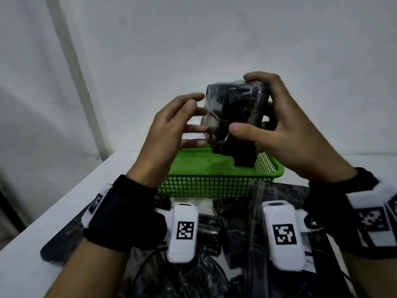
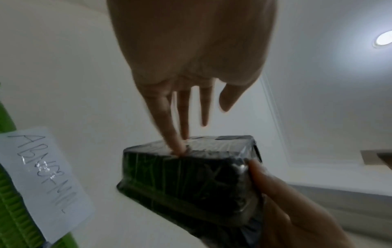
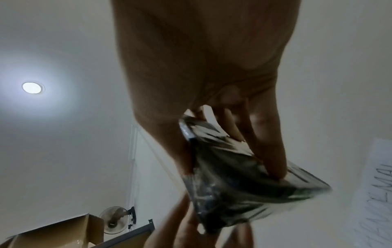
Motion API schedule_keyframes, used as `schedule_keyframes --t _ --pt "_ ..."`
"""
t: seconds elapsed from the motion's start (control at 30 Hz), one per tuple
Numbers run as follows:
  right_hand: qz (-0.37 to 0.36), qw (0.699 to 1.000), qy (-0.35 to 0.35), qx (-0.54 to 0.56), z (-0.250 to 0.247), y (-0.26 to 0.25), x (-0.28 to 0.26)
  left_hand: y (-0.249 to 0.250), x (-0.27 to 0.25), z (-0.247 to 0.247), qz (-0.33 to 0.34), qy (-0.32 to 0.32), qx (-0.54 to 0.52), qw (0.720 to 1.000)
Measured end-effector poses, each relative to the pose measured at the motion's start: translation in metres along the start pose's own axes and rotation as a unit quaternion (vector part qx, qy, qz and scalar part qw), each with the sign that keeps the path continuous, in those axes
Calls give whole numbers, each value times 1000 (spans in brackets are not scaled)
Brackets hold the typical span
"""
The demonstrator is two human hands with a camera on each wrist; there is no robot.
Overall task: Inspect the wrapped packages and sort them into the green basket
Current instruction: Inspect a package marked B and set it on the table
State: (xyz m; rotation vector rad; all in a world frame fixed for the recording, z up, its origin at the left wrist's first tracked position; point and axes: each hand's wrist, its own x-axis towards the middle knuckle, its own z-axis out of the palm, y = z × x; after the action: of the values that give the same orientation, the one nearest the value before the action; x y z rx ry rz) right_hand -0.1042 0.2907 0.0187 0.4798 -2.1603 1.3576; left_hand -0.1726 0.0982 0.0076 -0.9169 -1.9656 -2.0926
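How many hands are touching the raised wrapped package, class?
2. The right hand grips the wrapped package from its right side, above the green basket; the left hand touches its left side with straight fingers.

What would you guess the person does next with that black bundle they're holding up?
Probably lower it into the green basket. The right hand grips the wrapped package right above the basket, and the left hand only touches its side with straight fingers, so the checking looks nearly done.
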Motion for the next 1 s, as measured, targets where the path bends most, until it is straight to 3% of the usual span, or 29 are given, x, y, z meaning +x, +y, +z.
schedule_keyframes --t 0.07,0.13,0.3,0.37,0.5,0.6,0.67,0.8,1.0 --pt "-35 998 33 -37 4 0 2 -2 0 2 -56 -11 48 997" --pt "-47 995 43 -71 8 1 3 -2 -2 4 -96 -34 29 994" --pt "-12 997 -42 -58 1 -2 -1 -5 -3 1 -139 -75 22 987" --pt "5 999 -54 2 0 -4 -2 -8 -2 -2 -134 -93 32 986" --pt "71 995 7 66 -5 8 6 -8 -3 -7 -83 -143 45 985" --pt "133 986 -47 93 -7 19 8 -7 -6 -6 -41 -181 79 980" --pt "122 985 -43 115 -6 22 8 -7 -7 -5 -32 -194 91 976" --pt "83 990 33 112 5 22 8 -7 -8 1 -25 -201 81 976" --pt "79 985 -41 145 -1 11 5 -17 -2 -7 32 -141 97 985"
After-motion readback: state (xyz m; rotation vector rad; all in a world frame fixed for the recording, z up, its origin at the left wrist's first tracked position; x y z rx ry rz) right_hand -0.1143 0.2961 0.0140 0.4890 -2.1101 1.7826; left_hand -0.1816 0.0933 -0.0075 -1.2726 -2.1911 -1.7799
